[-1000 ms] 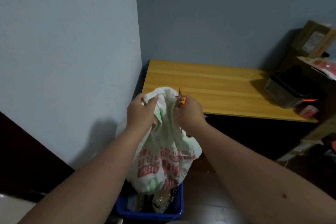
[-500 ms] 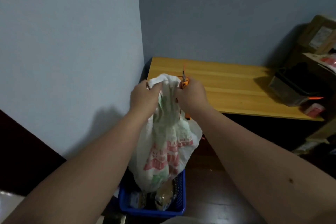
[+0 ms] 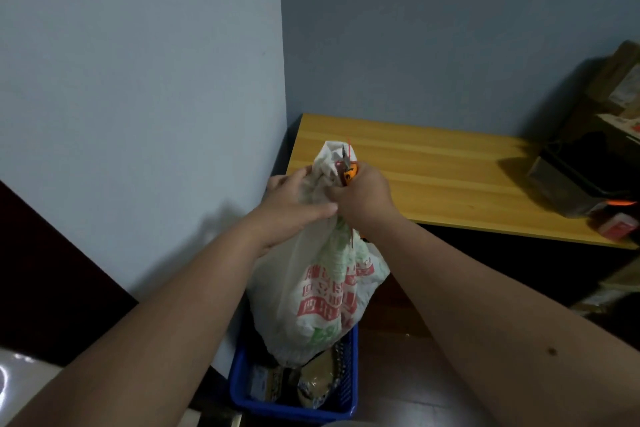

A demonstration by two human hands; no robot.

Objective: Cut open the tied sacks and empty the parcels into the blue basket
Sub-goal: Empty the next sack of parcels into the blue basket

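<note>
Both hands' fingers clamp the sack [image 3: 322, 291] neck, left hand [image 3: 294, 204] beside right hand [image 3: 363, 194], which also grips scissors [image 3: 348, 168].

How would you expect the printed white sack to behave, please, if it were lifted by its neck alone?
The printed white sack looks floppy: it creases under the left hand. Its bulging bottom suggests some weight, so it would probably sag and swing over the blue basket.

The sack [image 3: 322, 288] is white, printed with red and green lettering. The basket [image 3: 343, 395] is blue, the cutter [image 3: 350, 173] orange, the table [image 3: 433, 180] yellow woodgrain.
</note>
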